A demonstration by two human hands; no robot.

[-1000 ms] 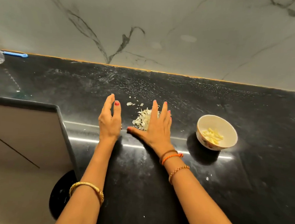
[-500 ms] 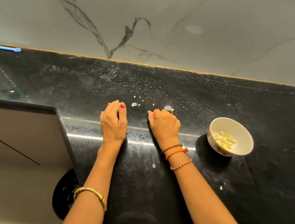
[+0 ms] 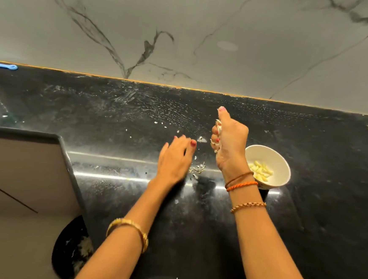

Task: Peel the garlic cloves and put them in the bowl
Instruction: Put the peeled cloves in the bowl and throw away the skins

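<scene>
Writing nowhere legible; right hand (image 3: 230, 143) grips garlic peels (image 3: 217, 124).

Garlic skins (image 3: 217, 128) in right fist (image 3: 230, 143) (raised)

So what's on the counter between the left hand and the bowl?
In the head view, the right hand, fisted on garlic skins, stands between the left hand and the bowl; loose skin scraps lie on the counter below.

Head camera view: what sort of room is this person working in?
Most likely a home kitchen. A black stone countertop meets a marble-patterned wall, a white bowl holds peeled garlic cloves, and the right hand grips papery garlic skins.
</scene>
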